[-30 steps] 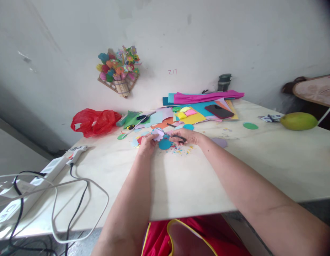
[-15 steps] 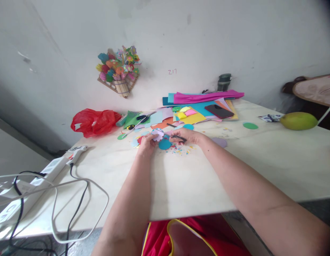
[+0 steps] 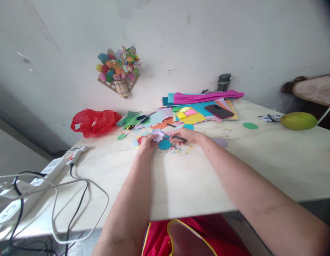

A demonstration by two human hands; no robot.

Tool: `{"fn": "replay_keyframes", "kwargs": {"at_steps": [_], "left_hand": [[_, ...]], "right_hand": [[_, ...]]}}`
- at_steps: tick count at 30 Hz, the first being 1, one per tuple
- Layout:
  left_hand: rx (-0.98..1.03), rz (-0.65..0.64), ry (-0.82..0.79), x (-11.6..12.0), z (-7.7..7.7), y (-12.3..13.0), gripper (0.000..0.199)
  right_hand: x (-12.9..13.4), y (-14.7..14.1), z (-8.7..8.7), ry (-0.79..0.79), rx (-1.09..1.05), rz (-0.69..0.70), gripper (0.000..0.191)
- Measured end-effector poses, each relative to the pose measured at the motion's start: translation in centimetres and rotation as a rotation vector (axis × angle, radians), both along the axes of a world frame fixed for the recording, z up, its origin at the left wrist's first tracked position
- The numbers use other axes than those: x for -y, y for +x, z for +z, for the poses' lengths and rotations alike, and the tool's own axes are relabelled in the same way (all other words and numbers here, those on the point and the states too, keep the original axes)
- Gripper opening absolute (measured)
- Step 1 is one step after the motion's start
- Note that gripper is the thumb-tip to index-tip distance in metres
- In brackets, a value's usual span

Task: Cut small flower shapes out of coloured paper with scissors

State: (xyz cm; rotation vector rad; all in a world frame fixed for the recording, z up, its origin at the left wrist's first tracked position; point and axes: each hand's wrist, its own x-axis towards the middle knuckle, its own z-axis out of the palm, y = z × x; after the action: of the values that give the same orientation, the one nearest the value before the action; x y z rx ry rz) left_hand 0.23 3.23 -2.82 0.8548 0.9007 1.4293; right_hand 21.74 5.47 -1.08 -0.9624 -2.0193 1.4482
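Note:
Between the fingertips of my left hand [image 3: 148,143] is a pale lilac paper piece [image 3: 158,135] with a scalloped edge. My right hand [image 3: 185,136] is closed around dark-handled scissors [image 3: 179,138], whose blades point left and meet the lilac piece. Under the two hands lies a blue paper circle [image 3: 165,144]. Small coloured paper scraps [image 3: 181,150] are scattered just in front of my right hand. A red paper piece [image 3: 139,140] shows partly beside my left fingers.
Behind the hands lie coloured sheets [image 3: 198,106], a phone [image 3: 219,111] and a second pair of scissors [image 3: 143,117]. A red plastic bag [image 3: 94,121] sits back left. A power strip [image 3: 44,177] with loose cables is at left. A yellow-green fruit-like object [image 3: 298,121] is at right.
The scissor handles look slightly closer together than before. Both hands and the lilac piece stay in nearly the same place.

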Motion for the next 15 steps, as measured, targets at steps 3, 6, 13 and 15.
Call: {"fn": "replay_keyframes", "kwargs": {"at_steps": [3,6,13,15], "left_hand": [[-0.008,-0.003,-0.007,-0.1,-0.1,-0.1,0.024],[-0.017,0.002,-0.015,-0.1,-0.1,0.0,0.023],[-0.008,0.021,-0.011,0.1,0.1,0.4,0.020],[-0.012,0.021,-0.016,0.1,0.1,0.4,0.020]], "right_hand": [[0.2,0.0,0.2,0.011,-0.002,0.005,0.028],[0.6,0.1,0.6,0.019,0.014,0.013,0.029],[1.5,-0.1,1.4,-0.019,0.027,-0.004,0.029],[1.4,-0.1,1.3,-0.025,0.025,0.000,0.029]]}}
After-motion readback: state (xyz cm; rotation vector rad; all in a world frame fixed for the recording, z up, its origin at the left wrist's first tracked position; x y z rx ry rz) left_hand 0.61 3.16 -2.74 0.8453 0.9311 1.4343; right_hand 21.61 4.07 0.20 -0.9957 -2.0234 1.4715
